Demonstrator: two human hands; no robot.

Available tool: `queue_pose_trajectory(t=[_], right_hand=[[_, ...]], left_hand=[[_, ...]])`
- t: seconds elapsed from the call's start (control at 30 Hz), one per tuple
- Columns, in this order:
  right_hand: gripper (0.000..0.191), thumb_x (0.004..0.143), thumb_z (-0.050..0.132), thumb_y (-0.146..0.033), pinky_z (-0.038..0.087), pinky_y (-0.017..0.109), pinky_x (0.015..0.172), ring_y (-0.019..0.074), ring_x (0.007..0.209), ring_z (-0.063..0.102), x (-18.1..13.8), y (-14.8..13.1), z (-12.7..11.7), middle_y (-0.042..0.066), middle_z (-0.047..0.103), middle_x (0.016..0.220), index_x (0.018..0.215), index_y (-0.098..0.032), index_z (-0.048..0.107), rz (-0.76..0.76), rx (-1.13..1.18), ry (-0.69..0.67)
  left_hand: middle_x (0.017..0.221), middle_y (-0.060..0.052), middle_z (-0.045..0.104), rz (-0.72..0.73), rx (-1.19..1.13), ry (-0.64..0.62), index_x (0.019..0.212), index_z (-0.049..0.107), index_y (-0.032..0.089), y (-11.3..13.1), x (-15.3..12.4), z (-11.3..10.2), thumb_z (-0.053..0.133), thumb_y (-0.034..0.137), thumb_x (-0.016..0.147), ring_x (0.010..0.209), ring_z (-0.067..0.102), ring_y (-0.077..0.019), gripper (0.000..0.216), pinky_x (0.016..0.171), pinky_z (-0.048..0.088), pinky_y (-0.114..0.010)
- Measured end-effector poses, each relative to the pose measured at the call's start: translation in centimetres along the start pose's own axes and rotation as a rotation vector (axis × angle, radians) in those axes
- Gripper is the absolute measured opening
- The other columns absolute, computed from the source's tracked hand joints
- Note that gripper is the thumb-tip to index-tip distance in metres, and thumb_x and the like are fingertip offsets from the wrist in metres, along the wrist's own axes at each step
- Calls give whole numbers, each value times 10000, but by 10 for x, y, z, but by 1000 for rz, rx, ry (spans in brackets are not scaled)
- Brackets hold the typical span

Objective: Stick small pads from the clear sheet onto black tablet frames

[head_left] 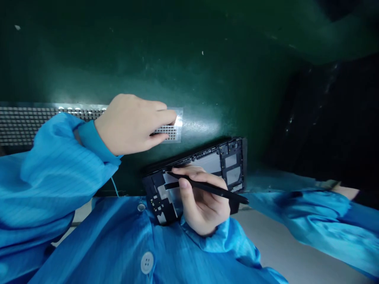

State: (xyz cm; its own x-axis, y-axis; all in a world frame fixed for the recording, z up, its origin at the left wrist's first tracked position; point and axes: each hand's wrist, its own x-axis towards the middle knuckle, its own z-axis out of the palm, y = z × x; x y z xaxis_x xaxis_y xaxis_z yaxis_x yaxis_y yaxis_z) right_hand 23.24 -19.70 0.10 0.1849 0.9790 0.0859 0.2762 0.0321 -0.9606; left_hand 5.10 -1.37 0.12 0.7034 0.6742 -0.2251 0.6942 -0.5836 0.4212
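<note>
Nearest is the person's blue jacket [112,244], with a pale button [147,262] down its front. Just beyond it, the right hand [204,201] holds a slim black tool [219,190] pinched between thumb and fingers, its narrow end pointing left over an open black device [207,162]. That device lies at a slant at the near edge of the green table [189,75], its lower left part close against the jacket, with silvery panels and small parts showing inside. Further off, to the left, the left hand [133,124] rests over the right end of a long clear sheet [26,124] covered in rows of small grey squares; its thumb and forefinger are bent toward each other with a gap between them, and whether the tips grip one of the squares cannot be told from here. On the right, another person's blue sleeve [314,217] reaches in from the side, and beyond it stands a dark mass [334,114]
</note>
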Motion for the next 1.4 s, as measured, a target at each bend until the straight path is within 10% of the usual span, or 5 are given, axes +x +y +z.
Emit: queue_pose_trajectory(t=[0.3,0.67,1.03,1.27,1.4], right_hand=[[344,1011,746,-56,738,501,949,272,1058,882,15,-13,-13,74,879,1140,1241,-308,704,-59,-122,-168],[279,1044,833,-528,694,412,1076,252,1101,851,151,15,-38,40,871,1118,1105,-256,823,36,-153,-573],[158,1036,863,-381,725,371,973,230,1045,874,148,19,-37,33,884,1077,1085,-241,809,-37,-141,-544],[213,1044,799,-158,752,401,897,218,971,882,45,9,-34,28,881,1054,1216,-280,774,-37,-15,-40],[286,1034,749,-101,725,484,934,247,999,870,15,16,-22,50,897,1085,1260,-276,738,-134,-29,-3]], left_hand=[[908,-21,704,4,42,8,1180,790,276,2,0,-1,645,429,1034,1018,800,-303,257,878,558,-396],[970,0,786,56,44,-34,1201,798,301,-5,0,-3,714,466,1009,954,777,-265,267,844,535,-350],[1032,-23,816,68,145,-43,1238,783,315,-1,-2,-7,566,445,1062,888,764,-242,307,671,415,-336],[1006,-29,825,70,137,-34,1284,798,327,3,-3,-8,581,403,1050,892,748,-253,328,663,375,-360],[1011,-28,826,40,97,-22,1298,810,346,2,-3,-7,603,413,1039,922,759,-269,338,699,399,-369]])
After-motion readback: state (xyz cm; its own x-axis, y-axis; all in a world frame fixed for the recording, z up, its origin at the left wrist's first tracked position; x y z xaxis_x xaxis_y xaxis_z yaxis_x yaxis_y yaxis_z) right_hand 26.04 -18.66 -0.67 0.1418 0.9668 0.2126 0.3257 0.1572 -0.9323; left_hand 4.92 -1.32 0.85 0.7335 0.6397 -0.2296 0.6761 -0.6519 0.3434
